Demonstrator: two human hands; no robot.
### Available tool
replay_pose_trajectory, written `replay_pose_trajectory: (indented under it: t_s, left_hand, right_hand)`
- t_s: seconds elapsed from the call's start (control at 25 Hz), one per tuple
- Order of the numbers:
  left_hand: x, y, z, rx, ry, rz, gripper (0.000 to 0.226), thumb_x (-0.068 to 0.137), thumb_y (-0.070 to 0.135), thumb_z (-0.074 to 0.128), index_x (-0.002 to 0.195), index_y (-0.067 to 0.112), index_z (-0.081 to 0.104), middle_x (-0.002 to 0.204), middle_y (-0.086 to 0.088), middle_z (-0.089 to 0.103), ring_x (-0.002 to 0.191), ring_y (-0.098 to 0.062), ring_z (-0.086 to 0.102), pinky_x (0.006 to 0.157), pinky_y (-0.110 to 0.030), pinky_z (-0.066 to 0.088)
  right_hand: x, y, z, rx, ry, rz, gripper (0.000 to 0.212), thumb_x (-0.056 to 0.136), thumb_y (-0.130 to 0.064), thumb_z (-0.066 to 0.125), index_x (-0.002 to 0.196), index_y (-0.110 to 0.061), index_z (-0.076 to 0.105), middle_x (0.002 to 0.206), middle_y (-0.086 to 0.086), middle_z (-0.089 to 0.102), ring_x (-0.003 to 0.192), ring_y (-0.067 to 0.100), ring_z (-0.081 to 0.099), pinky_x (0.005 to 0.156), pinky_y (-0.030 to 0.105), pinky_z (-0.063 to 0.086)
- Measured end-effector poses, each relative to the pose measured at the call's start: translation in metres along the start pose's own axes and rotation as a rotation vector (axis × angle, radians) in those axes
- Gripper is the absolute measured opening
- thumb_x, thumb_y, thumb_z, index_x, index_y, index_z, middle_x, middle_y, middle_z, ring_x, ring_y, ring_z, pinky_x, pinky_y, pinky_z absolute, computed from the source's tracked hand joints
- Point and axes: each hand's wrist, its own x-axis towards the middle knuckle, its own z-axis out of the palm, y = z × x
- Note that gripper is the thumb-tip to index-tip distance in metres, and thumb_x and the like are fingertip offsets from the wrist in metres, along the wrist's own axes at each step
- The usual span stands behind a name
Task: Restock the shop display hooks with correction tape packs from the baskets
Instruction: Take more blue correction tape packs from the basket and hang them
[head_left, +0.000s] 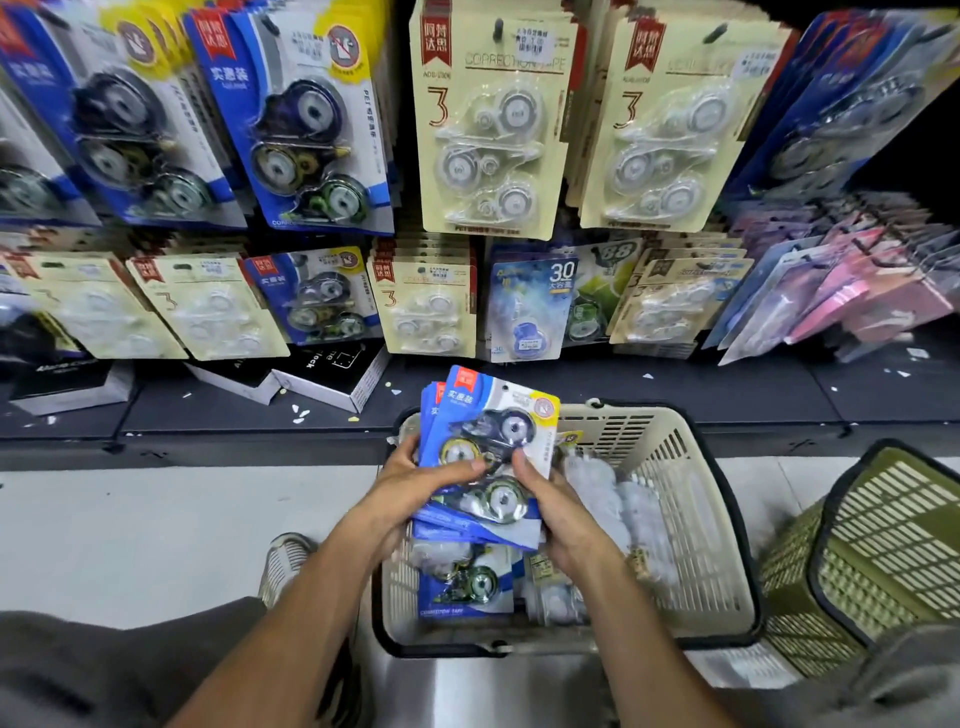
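Observation:
A stack of blue correction tape packs (488, 415) is held upright over the beige basket (691, 499). My left hand (415, 483) grips the stack's left edge, thumb on the front pack. My right hand (556, 514) holds the right edge and bottom. More blue packs (462, 582) and clear-wrapped items lie in the basket. On the display wall above, matching blue packs (306, 130) hang on hooks at upper left and in the lower row (317, 296). Beige three-packs (488, 130) hang at the centre.
An olive-green basket (872, 561) stands to the right of the beige one. Black boxes (332, 374) lie on the dark shelf under the hooks. Pink and purple packs (852, 286) hang at right. A wire basket (285, 566) sits by my left forearm.

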Motion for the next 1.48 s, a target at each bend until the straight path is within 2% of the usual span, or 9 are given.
replay_pose_trajectory:
  t_s: [0.12, 0.24, 0.32, 0.4, 0.6, 0.8, 1.0, 1.32, 1.48]
  left_hand:
    - [0.006, 0.015, -0.015, -0.053, 0.099, 0.069, 0.075, 0.058, 0.011, 0.095, 0.125, 0.017, 0.061, 0.098, -0.005, 0.080, 0.079, -0.023, 0.077, 0.065, -0.034, 0.061]
    - [0.007, 0.025, -0.024, -0.063, 0.154, 0.136, 0.064, 0.069, 0.008, 0.089, 0.125, 0.021, 0.060, 0.098, -0.001, 0.080, 0.083, -0.023, 0.077, 0.074, -0.037, 0.062]
    - [0.007, 0.024, -0.028, -0.043, 0.149, 0.148, 0.068, 0.067, 0.009, 0.090, 0.127, 0.021, 0.059, 0.098, 0.001, 0.080, 0.085, -0.023, 0.078, 0.075, -0.037, 0.062]
    - [0.007, 0.021, -0.032, -0.021, 0.147, 0.148, 0.070, 0.067, 0.009, 0.091, 0.127, 0.022, 0.059, 0.099, 0.002, 0.080, 0.086, -0.023, 0.078, 0.075, -0.036, 0.061]
    - [0.007, 0.017, -0.043, -0.023, 0.169, 0.143, 0.059, 0.069, 0.010, 0.090, 0.118, 0.024, 0.060, 0.090, 0.007, 0.080, 0.080, -0.020, 0.077, 0.070, -0.034, 0.060]
    - [0.007, 0.016, -0.057, -0.048, 0.182, 0.147, 0.053, 0.072, 0.007, 0.088, 0.114, 0.024, 0.061, 0.090, 0.005, 0.080, 0.079, -0.021, 0.077, 0.072, -0.035, 0.060]
    - [0.003, 0.012, -0.068, -0.036, 0.224, 0.135, 0.060, 0.069, 0.010, 0.090, 0.118, 0.027, 0.060, 0.094, 0.004, 0.080, 0.085, -0.026, 0.077, 0.075, -0.039, 0.062]
    - [0.000, 0.011, -0.079, -0.054, 0.228, 0.123, 0.066, 0.066, 0.012, 0.093, 0.120, 0.026, 0.060, 0.100, -0.001, 0.079, 0.089, -0.030, 0.077, 0.086, -0.051, 0.061]
    - [0.001, 0.010, -0.079, -0.051, 0.229, 0.121, 0.065, 0.065, 0.012, 0.094, 0.120, 0.026, 0.060, 0.100, 0.000, 0.079, 0.090, -0.029, 0.077, 0.086, -0.050, 0.061]
  right_hand:
    - [0.016, 0.011, -0.007, 0.006, 0.031, 0.094, 0.066, 0.098, -0.066, 0.034, 0.130, -0.015, 0.063, 0.123, 0.010, 0.070, 0.115, 0.030, 0.064, 0.100, 0.046, 0.047]
    - [0.024, 0.049, -0.024, -0.519, 0.314, 0.269, 0.039, 0.102, -0.033, 0.053, 0.124, -0.002, 0.063, 0.104, 0.017, 0.066, 0.089, 0.024, 0.056, 0.073, 0.031, 0.044]
    - [0.027, 0.078, -0.031, -0.748, 0.304, 0.297, 0.020, 0.092, -0.013, 0.066, 0.110, -0.004, 0.067, 0.113, 0.020, 0.068, 0.090, 0.021, 0.056, 0.063, 0.025, 0.041]
    - [0.035, 0.092, -0.030, -0.792, 0.276, 0.293, 0.016, 0.083, -0.008, 0.075, 0.092, -0.017, 0.065, 0.115, 0.011, 0.070, 0.091, 0.018, 0.060, 0.066, 0.021, 0.045]
    - [0.052, 0.116, -0.027, -1.205, 0.326, 0.291, 0.059, 0.070, -0.034, 0.076, 0.122, -0.014, 0.058, 0.125, 0.006, 0.064, 0.114, 0.026, 0.060, 0.095, 0.032, 0.051]
    - [0.062, 0.114, -0.022, -0.996, 0.333, 0.352, 0.075, 0.075, -0.008, 0.070, 0.143, -0.004, 0.039, 0.138, 0.016, 0.056, 0.119, 0.030, 0.058, 0.096, 0.036, 0.054]
    - [0.057, 0.127, -0.005, -1.210, 0.352, 0.375, 0.088, 0.090, -0.022, 0.062, 0.154, -0.007, 0.005, 0.161, 0.014, 0.020, 0.145, 0.034, 0.030, 0.117, 0.044, 0.031]
    - [0.061, 0.132, -0.009, -1.208, 0.427, 0.342, 0.096, 0.080, -0.038, 0.071, 0.153, -0.020, 0.012, 0.158, 0.013, 0.029, 0.139, 0.037, 0.037, 0.114, 0.052, 0.032]
    - [0.066, 0.127, -0.018, -1.177, 0.489, 0.316, 0.097, 0.069, -0.043, 0.080, 0.147, -0.022, 0.026, 0.147, 0.012, 0.045, 0.132, 0.036, 0.045, 0.103, 0.042, 0.040]
